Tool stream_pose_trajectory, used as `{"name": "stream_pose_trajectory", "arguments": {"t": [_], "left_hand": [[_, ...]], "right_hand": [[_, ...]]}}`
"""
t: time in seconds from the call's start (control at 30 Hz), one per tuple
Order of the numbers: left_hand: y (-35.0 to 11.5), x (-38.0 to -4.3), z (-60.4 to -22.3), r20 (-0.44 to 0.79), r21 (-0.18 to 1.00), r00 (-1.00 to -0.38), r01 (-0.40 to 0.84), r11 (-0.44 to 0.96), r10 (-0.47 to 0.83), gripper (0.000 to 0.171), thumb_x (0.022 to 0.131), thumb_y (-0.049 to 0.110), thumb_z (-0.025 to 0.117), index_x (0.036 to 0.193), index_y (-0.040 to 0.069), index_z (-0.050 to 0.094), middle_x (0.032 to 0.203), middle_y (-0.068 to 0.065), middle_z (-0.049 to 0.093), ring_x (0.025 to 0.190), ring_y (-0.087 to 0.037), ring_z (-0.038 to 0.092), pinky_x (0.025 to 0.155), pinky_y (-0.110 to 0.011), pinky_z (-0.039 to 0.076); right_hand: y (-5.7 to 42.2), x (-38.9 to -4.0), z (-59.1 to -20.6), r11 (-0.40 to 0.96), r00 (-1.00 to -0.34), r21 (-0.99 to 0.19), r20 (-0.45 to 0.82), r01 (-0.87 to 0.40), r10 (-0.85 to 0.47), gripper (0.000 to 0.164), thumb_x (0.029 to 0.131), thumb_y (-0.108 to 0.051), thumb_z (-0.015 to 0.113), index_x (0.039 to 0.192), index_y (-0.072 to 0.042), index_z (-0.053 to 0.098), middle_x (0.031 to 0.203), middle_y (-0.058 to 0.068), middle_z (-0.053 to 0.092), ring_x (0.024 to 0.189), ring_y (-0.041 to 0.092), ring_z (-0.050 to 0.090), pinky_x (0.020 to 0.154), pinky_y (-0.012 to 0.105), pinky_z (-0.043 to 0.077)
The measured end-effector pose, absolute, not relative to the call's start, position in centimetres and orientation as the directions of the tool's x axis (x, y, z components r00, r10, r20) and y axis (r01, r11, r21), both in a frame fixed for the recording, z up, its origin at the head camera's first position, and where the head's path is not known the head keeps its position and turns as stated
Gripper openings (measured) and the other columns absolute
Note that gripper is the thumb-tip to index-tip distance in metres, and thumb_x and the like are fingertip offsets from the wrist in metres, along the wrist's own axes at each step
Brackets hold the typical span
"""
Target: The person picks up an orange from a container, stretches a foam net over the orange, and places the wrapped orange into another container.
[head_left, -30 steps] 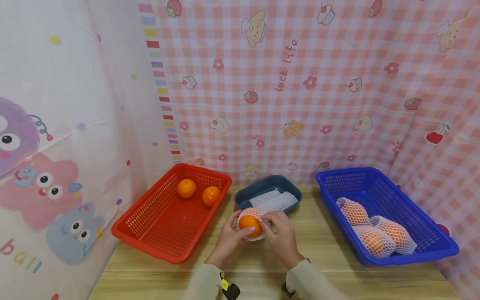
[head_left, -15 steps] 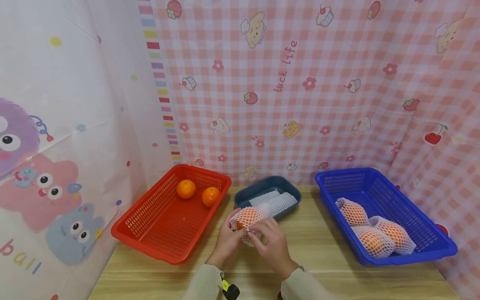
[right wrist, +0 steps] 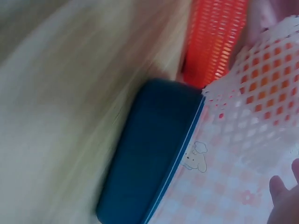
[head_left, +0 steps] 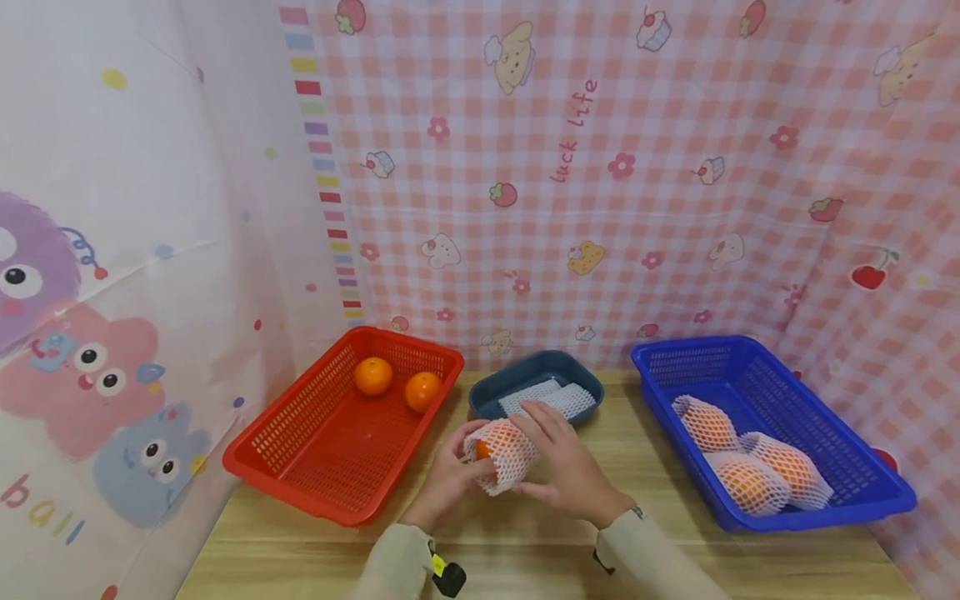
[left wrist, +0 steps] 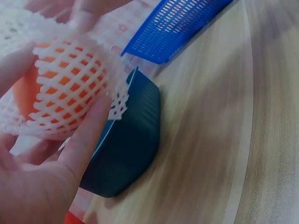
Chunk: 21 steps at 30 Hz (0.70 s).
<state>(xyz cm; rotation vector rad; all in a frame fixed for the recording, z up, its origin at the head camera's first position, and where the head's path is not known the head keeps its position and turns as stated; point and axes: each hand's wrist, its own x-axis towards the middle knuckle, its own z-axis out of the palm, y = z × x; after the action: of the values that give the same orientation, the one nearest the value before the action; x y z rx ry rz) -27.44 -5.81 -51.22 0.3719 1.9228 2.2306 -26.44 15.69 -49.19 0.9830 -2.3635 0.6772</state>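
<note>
My left hand [head_left: 442,485] grips an orange [head_left: 483,450] that is partly wrapped in a white foam net sleeve [head_left: 514,457]. In the left wrist view, its fingers spread around the fruit; bare orange peel [left wrist: 27,91] shows at one side of the mesh. My right hand [head_left: 576,477] is at the right end of the sleeve, fingers extended and thumb low beside the mesh. In the right wrist view, its fingertips [right wrist: 278,184] appear apart from the net, whose loose end reaches past the fruit. Both hands are just in front of a dark teal tray [head_left: 480,398].
Flat foam sleeves [head_left: 573,398] lie in the teal tray. To the left, a red basket [head_left: 300,487] holds two bare oranges [head_left: 372,377]. A blue basket [head_left: 847,521] at right contains three net-wrapped oranges [head_left: 750,483]. Patterned cloth [head_left: 465,167] hangs behind the wooden table [head_left: 660,475].
The net has been drawn over most of the orange, which was largely bare a second ago. My right hand has left its pinch on the net's near edge and moved right, fingers spreading.
</note>
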Motion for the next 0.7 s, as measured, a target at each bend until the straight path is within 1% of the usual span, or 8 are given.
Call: {"name": "stream_pose_trajectory", "arguments": {"t": [0.07,0.17,0.3,0.37,0.5,0.6,0.7], "left_hand": [[-5.8,-27.3,-51.1,0.073,0.989,-0.94,0.025,-0.145,0.334,0.06,0.081,0.001,0.069,0.136,0.007,0.046,0.122,-0.015,0.058,0.098,-0.028,0.059,0.076,-0.036,0.055],[-5.7,-27.2,-51.0,0.091,0.99,-0.924,0.044,-0.133,0.37,0.058,0.08,0.0,0.067,0.134,0.004,0.045,0.118,-0.017,0.06,0.094,-0.026,0.06,0.073,-0.033,0.055],[-5.3,-27.1,-51.1,0.116,0.989,-0.925,0.076,-0.124,0.361,0.056,0.078,-0.006,0.062,0.13,0.001,0.044,0.116,-0.018,0.061,0.092,-0.024,0.06,0.073,-0.029,0.054],[-5.2,-27.2,-51.2,0.123,0.99,-0.93,0.09,-0.11,0.348,0.053,0.077,-0.008,0.06,0.128,0.0,0.044,0.114,-0.018,0.062,0.09,-0.022,0.06,0.072,-0.028,0.053],[-4.9,-27.3,-51.5,0.119,0.992,-0.938,0.097,-0.084,0.326,0.051,0.077,-0.01,0.057,0.125,-0.001,0.043,0.113,-0.019,0.062,0.088,-0.02,0.061,0.069,-0.027,0.053],[-4.8,-27.2,-51.6,0.108,0.994,-0.94,0.094,-0.059,0.323,0.052,0.077,-0.01,0.057,0.125,0.0,0.043,0.116,-0.018,0.06,0.092,-0.021,0.06,0.071,-0.027,0.053],[-4.9,-27.0,-51.4,0.113,0.993,-0.938,0.111,-0.024,0.327,0.053,0.079,-0.008,0.059,0.128,0.001,0.045,0.12,-0.018,0.058,0.099,-0.024,0.058,0.077,-0.029,0.052]], "right_hand": [[15.6,-26.7,-49.2,0.628,-0.623,-0.208,0.543,-0.75,-0.564,0.102,0.069,-0.04,0.087,0.151,-0.015,0.033,0.157,0.008,0.025,0.142,0.035,0.022,0.109,0.058,0.025],[15.3,-27.0,-49.3,0.613,-0.613,-0.196,0.51,-0.765,-0.603,0.104,0.066,-0.04,0.089,0.151,-0.015,0.034,0.158,0.008,0.023,0.142,0.035,0.022,0.11,0.056,0.025],[14.8,-27.0,-49.6,0.594,-0.599,-0.202,0.52,-0.779,-0.609,0.098,0.065,-0.038,0.09,0.148,-0.016,0.041,0.155,0.009,0.029,0.139,0.032,0.03,0.108,0.051,0.032],[14.6,-26.9,-49.7,0.594,-0.603,-0.209,0.52,-0.777,-0.605,0.095,0.066,-0.036,0.089,0.146,-0.017,0.043,0.153,0.009,0.032,0.138,0.031,0.033,0.106,0.05,0.036],[14.2,-26.6,-50.0,0.611,-0.617,-0.209,0.513,-0.764,-0.596,0.088,0.069,-0.034,0.089,0.144,-0.017,0.046,0.149,0.011,0.038,0.134,0.032,0.038,0.1,0.051,0.041],[14.1,-26.5,-50.2,0.62,-0.619,-0.201,0.52,-0.758,-0.589,0.086,0.068,-0.031,0.089,0.142,-0.015,0.049,0.143,0.013,0.044,0.13,0.033,0.042,0.098,0.052,0.044],[14.1,-26.6,-50.3,0.623,-0.611,-0.192,0.544,-0.758,-0.576,0.086,0.065,-0.027,0.091,0.139,-0.014,0.051,0.138,0.014,0.048,0.126,0.032,0.045,0.096,0.051,0.045]]}}
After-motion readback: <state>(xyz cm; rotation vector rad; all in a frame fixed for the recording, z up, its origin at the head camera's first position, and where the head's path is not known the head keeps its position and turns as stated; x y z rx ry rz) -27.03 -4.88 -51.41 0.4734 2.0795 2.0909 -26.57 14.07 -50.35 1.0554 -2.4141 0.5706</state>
